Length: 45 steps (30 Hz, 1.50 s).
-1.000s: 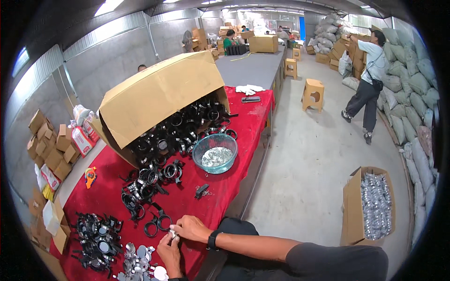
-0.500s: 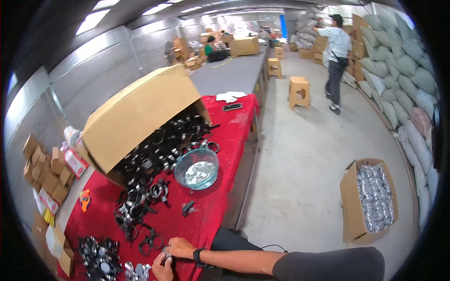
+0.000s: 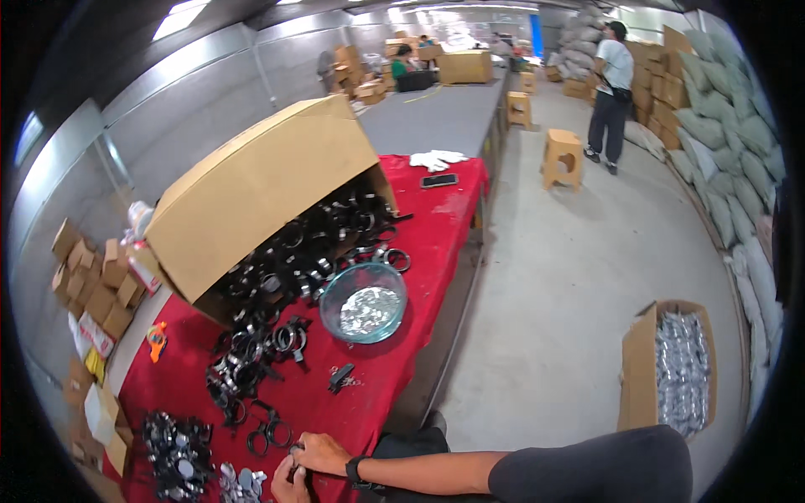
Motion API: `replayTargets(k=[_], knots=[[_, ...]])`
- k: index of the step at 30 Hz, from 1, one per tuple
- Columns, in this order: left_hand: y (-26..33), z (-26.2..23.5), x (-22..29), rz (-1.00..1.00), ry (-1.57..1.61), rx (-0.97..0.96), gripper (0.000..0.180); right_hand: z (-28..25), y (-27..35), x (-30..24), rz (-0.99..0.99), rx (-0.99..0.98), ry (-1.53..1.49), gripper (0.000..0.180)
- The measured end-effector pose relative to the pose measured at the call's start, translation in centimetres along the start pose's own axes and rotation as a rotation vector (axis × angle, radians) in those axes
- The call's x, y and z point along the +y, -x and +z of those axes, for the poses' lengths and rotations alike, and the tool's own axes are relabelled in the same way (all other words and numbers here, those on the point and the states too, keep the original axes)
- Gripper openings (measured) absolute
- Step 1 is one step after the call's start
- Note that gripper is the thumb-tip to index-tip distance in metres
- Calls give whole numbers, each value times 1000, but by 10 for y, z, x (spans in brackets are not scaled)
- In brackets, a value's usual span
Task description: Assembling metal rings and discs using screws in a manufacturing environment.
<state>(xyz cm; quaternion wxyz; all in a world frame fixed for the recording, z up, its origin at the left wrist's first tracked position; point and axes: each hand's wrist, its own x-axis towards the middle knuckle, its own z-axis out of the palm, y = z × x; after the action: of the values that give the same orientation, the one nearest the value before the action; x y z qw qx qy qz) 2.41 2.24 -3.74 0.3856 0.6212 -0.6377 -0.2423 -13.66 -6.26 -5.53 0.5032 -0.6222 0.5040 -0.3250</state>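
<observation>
At the front edge of the red-covered table, my right hand [image 3: 323, 454] and my left hand [image 3: 290, 484] are close together, fingers curled in a pinch. A small dark piece shows between their fingertips, too hidden to name. Just beyond them lies a pair of joined black rings [image 3: 268, 437]. To their left are a heap of black parts with silvery discs [image 3: 178, 453] and a small pile of shiny metal discs [image 3: 241, 484]. Farther up, a clear bowl [image 3: 364, 337] holds small silvery pieces.
A tilted cardboard box [image 3: 264, 197] spills black ring parts [image 3: 289, 335] over the red cloth [image 3: 436, 222]. A phone [image 3: 439, 180] and white gloves [image 3: 438, 159] lie beyond. On the floor stand a carton of wrapped parts [image 3: 637, 369] and a stool [image 3: 562, 159]; a person [image 3: 612, 96] stands near stacked sacks.
My head view has shifted, so the table and boxes sit differently in it. Both hands remain together at the small piece. The person on the right has lowered a raised arm and turned.
</observation>
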Motion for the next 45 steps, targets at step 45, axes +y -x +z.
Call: replayTargets(k=[45], knots=[[78, -64, 249, 347, 1267, -701, 52, -15, 4, -6, 68, 46, 36, 46]])
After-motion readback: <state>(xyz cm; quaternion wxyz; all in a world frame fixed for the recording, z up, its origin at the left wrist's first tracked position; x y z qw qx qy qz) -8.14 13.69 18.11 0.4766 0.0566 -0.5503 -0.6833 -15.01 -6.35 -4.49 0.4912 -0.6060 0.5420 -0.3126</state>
